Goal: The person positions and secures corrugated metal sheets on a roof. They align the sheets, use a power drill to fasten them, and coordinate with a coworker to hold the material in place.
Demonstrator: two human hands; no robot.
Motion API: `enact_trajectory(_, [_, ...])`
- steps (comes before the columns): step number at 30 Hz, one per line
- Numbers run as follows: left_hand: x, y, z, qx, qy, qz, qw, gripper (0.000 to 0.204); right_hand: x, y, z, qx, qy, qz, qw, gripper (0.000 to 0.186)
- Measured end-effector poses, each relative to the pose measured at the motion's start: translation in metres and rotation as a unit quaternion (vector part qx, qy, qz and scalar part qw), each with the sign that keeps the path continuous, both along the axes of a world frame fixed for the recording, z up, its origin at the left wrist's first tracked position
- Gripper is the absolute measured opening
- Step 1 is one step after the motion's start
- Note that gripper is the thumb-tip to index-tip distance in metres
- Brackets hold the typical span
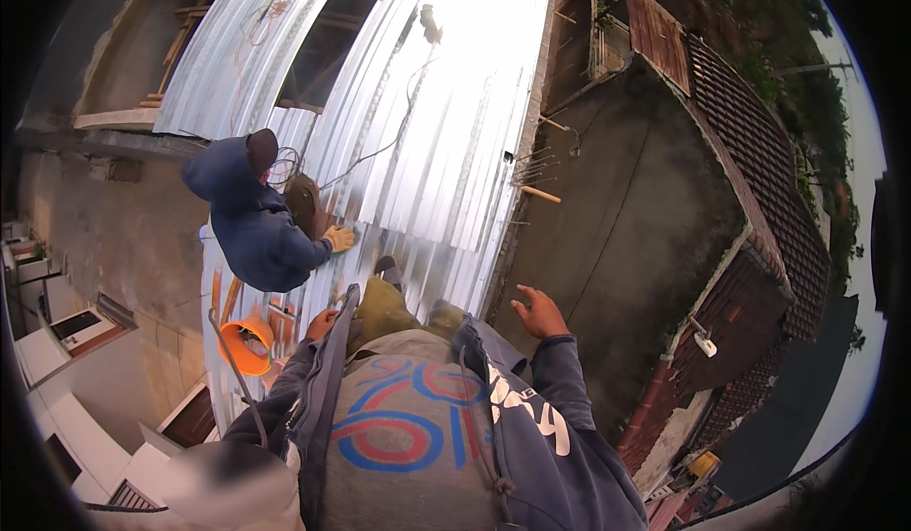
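Observation:
Over the corrugated metal sheets (418, 189) of a roof, I look down at my own legs and feet. My right hand (543, 313) is held out to the side in the air, its fingers apart and nothing in it. Close by my open jacket is my left hand (323, 324), partly covered by the jacket's edge; its fingers do not show well enough to read. Left of me a person in a dark blue hooded jacket (261, 232) bends low, one yellow work glove (339, 239) resting on the sheets. An orange bucket (228, 346) with something inside stands near my left arm.
A cable (394, 132) runs across the sheets to a dark tool (430, 24). Gaps between sheets show dark space below. Beyond the roof's right edge, rods and a wooden stick (541, 194) jut out beside a grey wall (617, 208). Another person's blurred head (228, 488) is at the lower left.

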State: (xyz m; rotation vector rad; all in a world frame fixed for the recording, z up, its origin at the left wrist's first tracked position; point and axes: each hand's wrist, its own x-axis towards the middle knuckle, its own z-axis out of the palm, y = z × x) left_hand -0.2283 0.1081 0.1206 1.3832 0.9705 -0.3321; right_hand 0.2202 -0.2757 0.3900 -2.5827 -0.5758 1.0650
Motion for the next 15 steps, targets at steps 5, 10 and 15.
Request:
enact_trajectory(5, [0.039,0.027,-0.001,0.005,0.01,-0.008,1.0,0.041,0.007,0.002,0.008,0.002,-0.031,-0.105,0.994,0.046])
enact_trajectory(10, [0.09,0.055,0.017,0.021,0.02,-0.026,0.999,0.041,-0.034,-0.044,-0.062,-0.04,0.02,-0.195,0.98,0.046])
enact_trajectory(15, [0.097,0.067,0.032,0.04,0.046,-0.023,0.998,0.042,-0.087,-0.091,-0.169,-0.084,0.065,-0.169,0.98,0.046])
